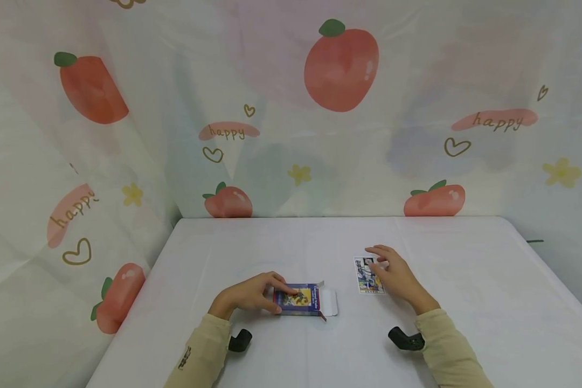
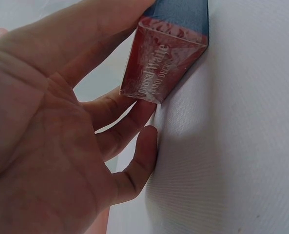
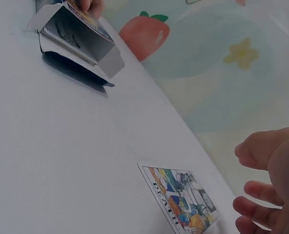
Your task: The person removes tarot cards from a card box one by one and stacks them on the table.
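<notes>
A blue and red tarot card box lies on the table, its end flap open toward the right. My left hand holds the box at its left end, thumb on the near side and fingers over the top. In the left wrist view the red end of the box shows between thumb and fingers. In the right wrist view, cards are visible inside its open end. A tarot card marked "DEATH" lies face up to the right. My right hand hovers over its right side, fingers extended, holding nothing.
A white cloth covers the table. Behind and to the left hangs a curtain printed with red fruit, hearts and "happy". Black wrist devices project from both sleeves near the tabletop.
</notes>
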`<state>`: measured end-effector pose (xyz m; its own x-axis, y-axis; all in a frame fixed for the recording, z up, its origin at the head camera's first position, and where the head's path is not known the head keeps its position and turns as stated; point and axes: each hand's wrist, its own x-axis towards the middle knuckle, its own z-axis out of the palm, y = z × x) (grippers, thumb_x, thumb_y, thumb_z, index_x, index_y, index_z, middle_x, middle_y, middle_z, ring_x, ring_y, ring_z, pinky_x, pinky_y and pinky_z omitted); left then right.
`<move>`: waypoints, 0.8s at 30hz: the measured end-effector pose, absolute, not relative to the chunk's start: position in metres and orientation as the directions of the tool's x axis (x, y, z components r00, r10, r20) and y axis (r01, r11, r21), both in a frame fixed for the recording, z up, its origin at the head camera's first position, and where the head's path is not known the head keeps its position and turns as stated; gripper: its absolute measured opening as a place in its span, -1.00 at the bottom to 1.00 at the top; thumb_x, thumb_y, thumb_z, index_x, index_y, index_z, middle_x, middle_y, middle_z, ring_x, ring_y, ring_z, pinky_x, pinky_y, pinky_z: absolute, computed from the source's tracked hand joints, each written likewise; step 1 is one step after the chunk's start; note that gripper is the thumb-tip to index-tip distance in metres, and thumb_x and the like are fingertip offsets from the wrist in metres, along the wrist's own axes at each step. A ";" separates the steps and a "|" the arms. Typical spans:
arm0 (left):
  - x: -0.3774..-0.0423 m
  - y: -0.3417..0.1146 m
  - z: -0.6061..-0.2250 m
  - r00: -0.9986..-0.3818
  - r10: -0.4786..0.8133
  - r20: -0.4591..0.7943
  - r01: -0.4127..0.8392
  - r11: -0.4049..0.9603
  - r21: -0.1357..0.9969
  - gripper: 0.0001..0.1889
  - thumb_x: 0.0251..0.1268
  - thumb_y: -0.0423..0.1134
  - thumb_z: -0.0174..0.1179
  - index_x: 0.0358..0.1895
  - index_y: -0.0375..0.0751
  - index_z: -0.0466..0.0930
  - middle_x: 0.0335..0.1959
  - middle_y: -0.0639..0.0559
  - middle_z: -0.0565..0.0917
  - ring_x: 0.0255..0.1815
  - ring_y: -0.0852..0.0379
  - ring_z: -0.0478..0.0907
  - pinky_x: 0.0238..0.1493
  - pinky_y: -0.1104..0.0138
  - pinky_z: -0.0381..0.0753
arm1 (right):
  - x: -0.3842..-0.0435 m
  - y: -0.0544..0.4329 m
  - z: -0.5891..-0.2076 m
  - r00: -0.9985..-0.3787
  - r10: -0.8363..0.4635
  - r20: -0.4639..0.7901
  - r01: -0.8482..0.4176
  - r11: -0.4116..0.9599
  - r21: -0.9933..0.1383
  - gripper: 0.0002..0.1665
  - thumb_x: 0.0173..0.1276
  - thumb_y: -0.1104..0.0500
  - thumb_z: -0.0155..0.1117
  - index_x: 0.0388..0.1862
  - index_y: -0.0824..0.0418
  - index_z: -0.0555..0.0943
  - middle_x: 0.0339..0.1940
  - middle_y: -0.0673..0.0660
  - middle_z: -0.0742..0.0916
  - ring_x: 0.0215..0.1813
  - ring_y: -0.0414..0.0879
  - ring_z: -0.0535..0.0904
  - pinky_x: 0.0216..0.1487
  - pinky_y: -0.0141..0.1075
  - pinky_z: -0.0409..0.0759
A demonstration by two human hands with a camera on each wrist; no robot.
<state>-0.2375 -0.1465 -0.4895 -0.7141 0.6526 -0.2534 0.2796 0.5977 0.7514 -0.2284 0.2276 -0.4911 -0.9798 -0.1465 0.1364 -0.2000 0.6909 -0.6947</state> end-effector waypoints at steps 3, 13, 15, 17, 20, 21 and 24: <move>-0.238 -0.146 -0.490 -0.714 0.654 -0.249 0.283 0.595 0.752 -0.51 0.17 -0.24 0.47 0.18 0.25 0.70 0.31 -0.04 0.46 0.29 0.01 0.33 0.20 0.09 0.40 | -0.227 0.223 -0.486 -0.971 -0.169 0.170 -0.240 0.675 -0.698 -0.52 0.45 0.27 0.21 0.32 0.33 0.53 0.41 0.43 0.48 0.19 0.28 0.56 0.09 0.09 0.56; -0.237 -0.147 -0.488 -0.712 0.659 -0.243 0.286 0.587 0.757 -0.51 0.16 -0.25 0.47 0.18 0.22 0.71 0.30 -0.04 0.46 0.27 0.02 0.33 0.17 0.09 0.40 | -0.218 0.204 -0.471 -0.946 -0.277 0.169 -0.314 0.648 -0.694 -0.68 0.45 0.24 0.26 0.13 0.32 0.67 0.22 0.33 0.66 0.15 0.22 0.61 0.07 0.04 0.61; -0.237 -0.147 -0.488 -0.710 0.662 -0.242 0.286 0.584 0.759 -0.51 0.16 -0.25 0.47 0.18 0.23 0.70 0.31 -0.04 0.46 0.26 0.02 0.33 0.17 0.10 0.39 | -0.216 0.200 -0.469 -0.940 -0.302 0.160 -0.325 0.646 -0.691 -0.69 0.45 0.22 0.25 0.11 0.31 0.67 0.21 0.31 0.68 0.11 0.18 0.63 0.08 0.03 0.61; -0.238 -0.147 -0.489 -0.708 0.663 -0.242 0.285 0.582 0.761 -0.51 0.17 -0.24 0.47 0.18 0.23 0.70 0.31 -0.04 0.46 0.27 0.03 0.33 0.17 0.10 0.38 | -0.214 0.196 -0.468 -0.935 -0.323 0.144 -0.328 0.641 -0.694 -0.69 0.46 0.20 0.25 0.11 0.28 0.67 0.20 0.28 0.69 0.06 0.09 0.62 0.08 -0.02 0.61; -0.238 -0.147 -0.489 -0.709 0.663 -0.241 0.287 0.582 0.761 -0.51 0.17 -0.23 0.47 0.19 0.24 0.70 0.32 -0.04 0.46 0.28 0.02 0.33 0.19 0.09 0.38 | -0.212 0.190 -0.466 -0.924 -0.358 0.133 -0.344 0.628 -0.698 -0.68 0.46 0.17 0.25 0.12 0.26 0.67 0.19 0.25 0.70 0.03 0.03 0.62 0.05 -0.08 0.59; -0.238 -0.147 -0.489 -0.709 0.663 -0.240 0.289 0.584 0.759 -0.51 0.17 -0.23 0.47 0.18 0.24 0.70 0.32 -0.05 0.46 0.28 0.02 0.33 0.18 0.09 0.38 | -0.211 0.188 -0.465 -0.921 -0.368 0.128 -0.346 0.623 -0.702 -0.67 0.46 0.17 0.25 0.13 0.25 0.67 0.19 0.25 0.70 0.04 0.03 0.62 0.06 -0.07 0.58; -0.238 -0.147 -0.489 -0.713 0.658 -0.241 0.292 0.591 0.752 -0.51 0.16 -0.24 0.47 0.18 0.24 0.70 0.32 -0.06 0.45 0.27 0.01 0.34 0.18 0.08 0.40 | -0.208 0.183 -0.463 -0.908 -0.404 0.112 -0.356 0.603 -0.713 -0.65 0.47 0.13 0.25 0.15 0.24 0.67 0.19 0.24 0.70 0.06 0.04 0.62 0.08 -0.03 0.56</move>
